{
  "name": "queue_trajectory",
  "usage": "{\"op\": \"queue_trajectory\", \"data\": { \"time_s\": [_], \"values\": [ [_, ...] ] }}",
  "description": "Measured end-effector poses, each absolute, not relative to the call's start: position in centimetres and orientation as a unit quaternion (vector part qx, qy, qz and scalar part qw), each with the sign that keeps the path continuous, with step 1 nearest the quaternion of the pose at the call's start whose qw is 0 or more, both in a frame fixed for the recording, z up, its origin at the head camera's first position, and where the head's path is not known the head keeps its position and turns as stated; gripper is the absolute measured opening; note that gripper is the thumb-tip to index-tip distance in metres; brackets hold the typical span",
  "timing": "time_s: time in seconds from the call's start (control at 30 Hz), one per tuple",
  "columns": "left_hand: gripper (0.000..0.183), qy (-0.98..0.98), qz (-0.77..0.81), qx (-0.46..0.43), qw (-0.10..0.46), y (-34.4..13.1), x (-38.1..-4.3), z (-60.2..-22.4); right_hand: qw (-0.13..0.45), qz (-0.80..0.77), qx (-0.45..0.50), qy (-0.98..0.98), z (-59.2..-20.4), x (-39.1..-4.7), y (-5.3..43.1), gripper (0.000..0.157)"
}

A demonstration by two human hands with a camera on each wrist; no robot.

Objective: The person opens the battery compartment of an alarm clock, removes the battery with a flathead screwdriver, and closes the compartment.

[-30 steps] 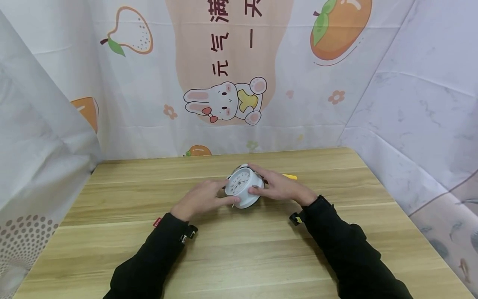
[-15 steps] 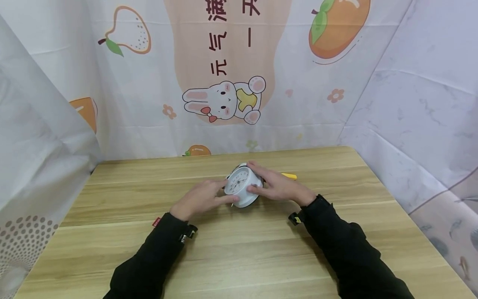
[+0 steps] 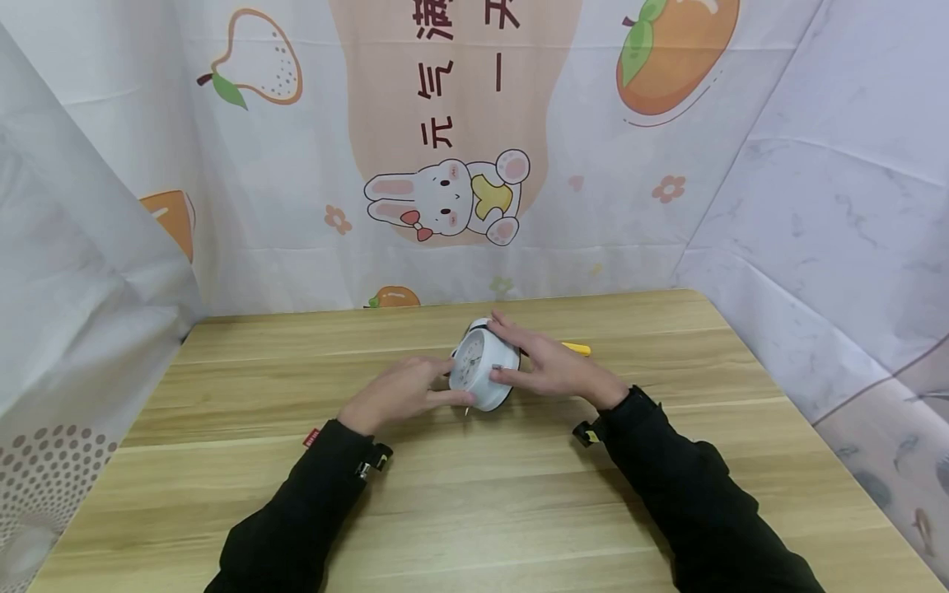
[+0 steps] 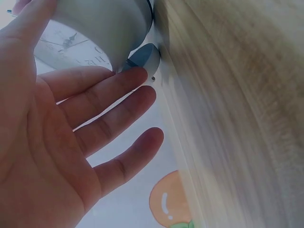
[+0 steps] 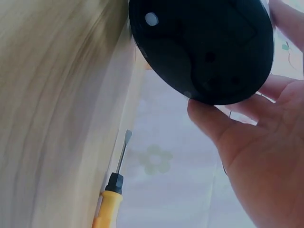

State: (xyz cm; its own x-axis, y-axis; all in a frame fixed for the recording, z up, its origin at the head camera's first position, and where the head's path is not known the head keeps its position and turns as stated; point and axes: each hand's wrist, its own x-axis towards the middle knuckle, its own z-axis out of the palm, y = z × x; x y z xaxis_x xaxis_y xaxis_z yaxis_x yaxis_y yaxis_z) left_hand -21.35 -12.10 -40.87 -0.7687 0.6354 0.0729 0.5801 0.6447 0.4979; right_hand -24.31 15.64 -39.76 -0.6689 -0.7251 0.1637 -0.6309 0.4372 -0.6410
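A white twin-bell alarm clock (image 3: pixel 495 369) is between both hands near the far middle of the table. Its dial faces left. My right hand (image 3: pixel 552 366) grips the casing from the right, thumb on the near side and fingers over the top. On the dial side, my left hand (image 3: pixel 400 395) holds the rim between thumb and forefinger. The left wrist view shows the other fingers extended beside a bell (image 4: pixel 151 59). The clock's black back (image 5: pixel 223 52) fills the upper right wrist view.
A screwdriver with a yellow handle (image 3: pixel 577 349) lies behind the right hand; its flat metal blade (image 5: pixel 124 149) shows in the right wrist view. The wooden table (image 3: pixel 474 511) ends at a printed curtain (image 3: pixel 282 222) at the back.
The clock has turned and tilted a little, so its dial points further left and shows less to the head view. The right fingers have shifted slightly up with it.
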Motion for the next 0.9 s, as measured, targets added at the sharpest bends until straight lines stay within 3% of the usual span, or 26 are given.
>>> {"op": "queue_trajectory", "data": {
  "time_s": [0.17, 0.4, 0.63, 0.9],
  "values": [
    [0.070, 0.906, 0.255, 0.331, 0.069, -12.42, -21.41, -40.86, 0.075, -0.383, -0.410, 0.824, -39.85, -24.40, 15.69, 0.084],
    [0.077, 0.907, 0.249, 0.328, 0.083, -12.76, -21.49, -40.85, 0.107, -0.423, -0.408, 0.802, -40.13, -24.74, 15.82, 0.110],
    [0.078, 0.908, 0.249, 0.326, 0.087, -12.88, -21.60, -41.00, 0.114, -0.399, -0.395, 0.820, -40.32, -24.86, 15.69, 0.122],
    [0.079, 0.904, 0.264, 0.321, 0.104, -12.94, -21.46, -41.05, 0.123, -0.391, -0.400, 0.820, -40.72, -24.66, 15.51, 0.115]
  ]
}}
